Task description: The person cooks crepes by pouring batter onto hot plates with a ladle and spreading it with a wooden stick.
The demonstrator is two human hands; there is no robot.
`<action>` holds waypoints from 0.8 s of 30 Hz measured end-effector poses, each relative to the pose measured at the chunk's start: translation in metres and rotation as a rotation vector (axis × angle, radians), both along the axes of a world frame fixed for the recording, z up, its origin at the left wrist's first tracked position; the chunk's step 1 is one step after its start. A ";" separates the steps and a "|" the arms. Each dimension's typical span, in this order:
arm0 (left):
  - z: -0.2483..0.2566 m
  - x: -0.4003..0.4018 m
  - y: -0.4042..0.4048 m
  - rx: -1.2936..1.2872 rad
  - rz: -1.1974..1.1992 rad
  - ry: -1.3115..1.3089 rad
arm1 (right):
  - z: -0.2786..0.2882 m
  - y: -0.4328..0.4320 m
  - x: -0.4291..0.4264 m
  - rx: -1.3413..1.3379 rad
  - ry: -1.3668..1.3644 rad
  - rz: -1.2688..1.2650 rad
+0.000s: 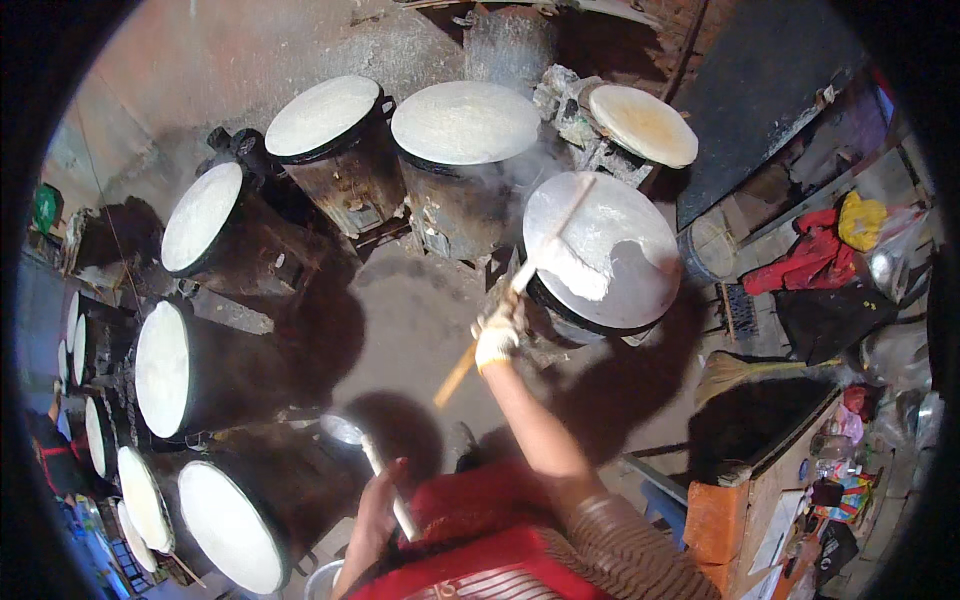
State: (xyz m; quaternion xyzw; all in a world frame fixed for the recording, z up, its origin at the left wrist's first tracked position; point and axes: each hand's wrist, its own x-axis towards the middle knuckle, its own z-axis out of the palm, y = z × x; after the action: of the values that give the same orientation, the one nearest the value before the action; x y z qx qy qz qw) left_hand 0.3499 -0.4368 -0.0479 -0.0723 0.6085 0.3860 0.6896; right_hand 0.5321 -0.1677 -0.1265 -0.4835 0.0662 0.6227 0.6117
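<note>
My right hand [499,339], in a white knit glove, grips the wooden handle of a batter spreader [455,375]. Its far end lies on a round griddle [645,281] ahead and to the right. White batter [581,271] covers much of that griddle, leaving a bare grey patch at its lower right. Low in the picture, my bare left hand [377,499] holds a ladle [343,430] by its pale handle. The ladle's bowl hangs over the floor, away from the griddles.
Several drum stoves with white-covered round griddles [465,124] curve around from ahead to the left. A stack of round flatbreads [643,126] stands at the back right. To the right are a broom [724,375] and a wooden table [780,450]. Another person [52,454] is at far left.
</note>
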 end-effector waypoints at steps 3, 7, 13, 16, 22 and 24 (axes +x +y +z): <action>-0.003 0.010 0.013 0.091 -0.105 -0.044 | 0.004 -0.059 0.032 0.070 -0.077 -0.005; 0.004 0.028 0.036 0.049 -0.084 -0.184 | 0.030 -0.105 0.082 0.056 -0.222 0.039; 0.026 0.065 0.059 0.178 -0.182 -0.138 | 0.043 -0.081 0.142 0.033 -0.229 -0.067; 0.034 0.092 0.069 0.171 -0.204 -0.060 | 0.054 -0.083 0.120 0.240 -0.268 0.197; 0.033 0.125 0.075 0.168 -0.230 -0.074 | 0.011 -0.152 0.231 0.194 -0.028 0.422; 0.017 0.132 0.074 0.169 -0.263 0.003 | 0.009 -0.156 0.266 0.177 -0.122 0.404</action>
State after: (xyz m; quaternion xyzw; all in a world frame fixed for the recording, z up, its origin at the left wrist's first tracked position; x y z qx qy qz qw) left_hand 0.4816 -0.3632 -0.0309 0.0666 0.5791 0.3423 0.7369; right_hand 0.7977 -0.3235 -0.1178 -0.4681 -0.1242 0.7054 0.5176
